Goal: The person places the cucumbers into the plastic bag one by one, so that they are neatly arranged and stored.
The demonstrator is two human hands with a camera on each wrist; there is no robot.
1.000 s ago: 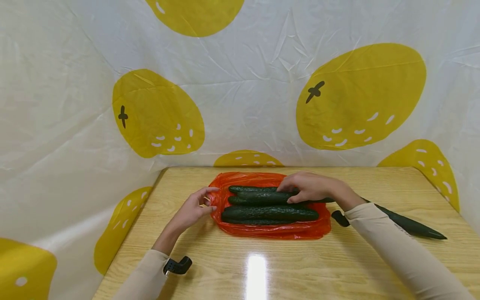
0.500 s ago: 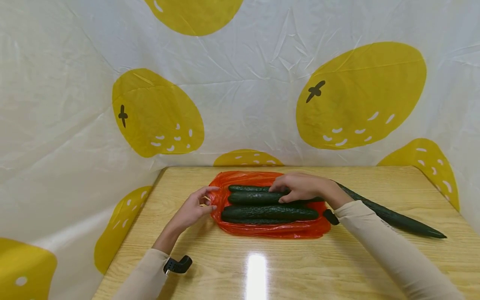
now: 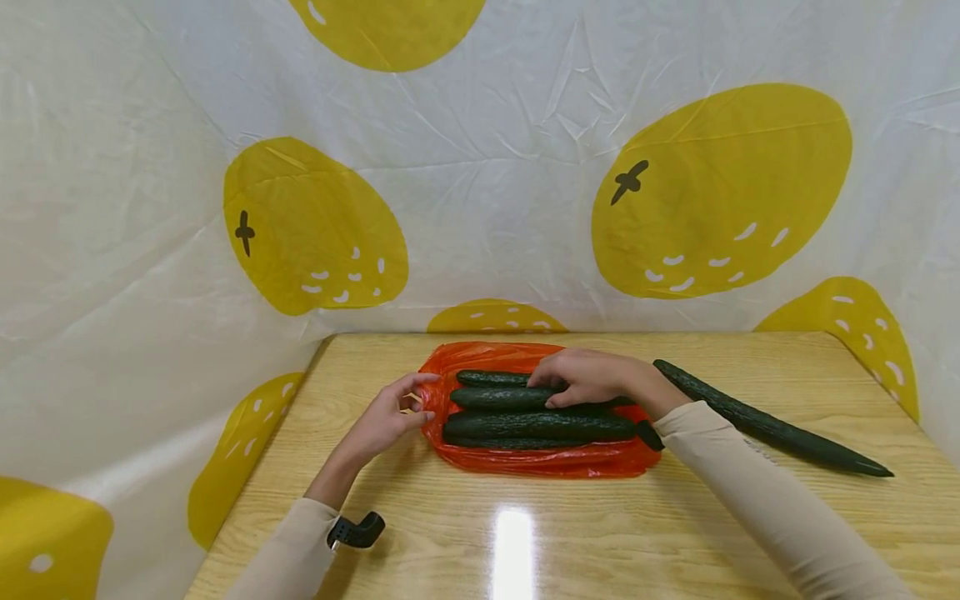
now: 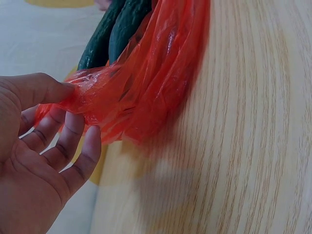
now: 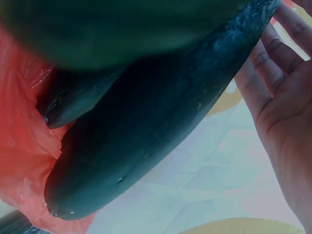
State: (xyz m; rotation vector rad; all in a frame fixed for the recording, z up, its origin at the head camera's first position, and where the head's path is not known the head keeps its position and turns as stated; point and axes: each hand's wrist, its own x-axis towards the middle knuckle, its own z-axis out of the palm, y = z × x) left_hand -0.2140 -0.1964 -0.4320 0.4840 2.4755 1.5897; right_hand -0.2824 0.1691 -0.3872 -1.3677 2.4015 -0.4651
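Several dark green cucumbers lie side by side in an orange-red plastic bag (image 3: pixel 495 357) on the table. At the bag's left end, my left hand (image 3: pixel 387 417) holds the thin plastic, thumb on one side and fingers on the other; the left wrist view shows the thumb (image 4: pixel 48 90) against it. My right hand (image 3: pixel 588 377) reaches over the bag and grips a cucumber (image 3: pixel 491 397) in the middle of the row. That cucumber (image 5: pixel 141 131) looks large in the right wrist view, with the fingers partly hidden behind it. A front cucumber (image 3: pixel 540 425) lies nearer me.
Outside the bag, one more long cucumber (image 3: pixel 780 429) lies slantwise on the wooden table (image 3: pixel 420 533) at the right, beyond my right forearm. A white cloth with yellow fruit shapes (image 3: pixel 495 225) hangs behind and beside the table.
My right hand has moved left along the row, and the cucumber it holds has slid slightly left. The loose cucumber's near end now shows past my wrist. My left hand stays put.
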